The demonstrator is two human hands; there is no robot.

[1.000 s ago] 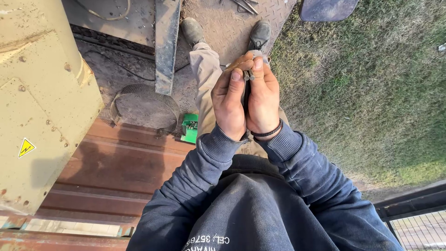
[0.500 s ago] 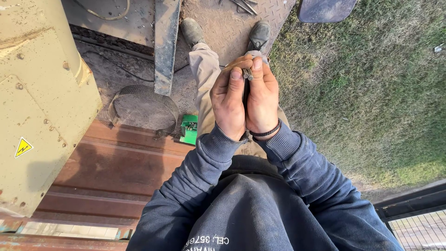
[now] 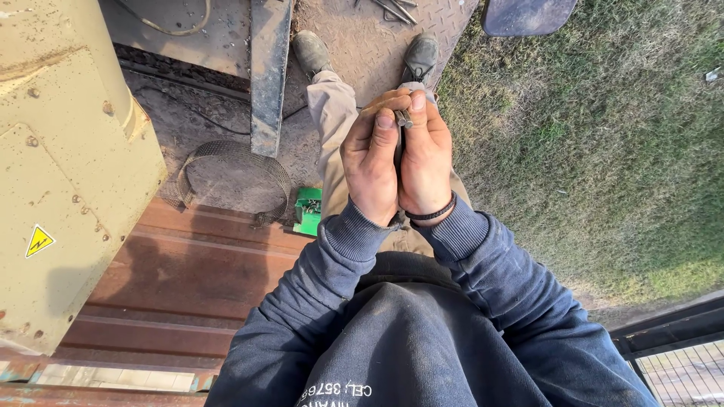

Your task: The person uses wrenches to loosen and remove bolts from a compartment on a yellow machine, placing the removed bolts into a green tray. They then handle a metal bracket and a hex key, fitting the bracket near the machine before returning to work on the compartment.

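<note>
— Little has moved since the earlier frames: both hands stay pressed together at chest height, with only the fingertips shifting slightly around what they pinch.

— What surrounds them, biggest first?

— To the person's left stands a large beige metal cabinet (image 3: 72, 151) with a yellow triangular warning sticker. Rust-red ribbed sheet metal (image 3: 188, 279) lies below it, and worn grass (image 3: 588, 151) spreads on the right. A grey steel beam (image 3: 269, 68) runs away from the body, beside a round wire-mesh band (image 3: 234, 177) and a small green box (image 3: 308, 211).

— And the hands?

— The left hand (image 3: 371, 166) and right hand (image 3: 426, 162) are closed, palms nearly touching, gripping a small dark metal piece (image 3: 403, 117) between thumbs and fingertips. It sits at the top of both hands, equally near each; its long axis seems to point away from the body, though mostly hidden.

— Room to move?

— Open air all round; the cabinet is well apart on the left.
</note>
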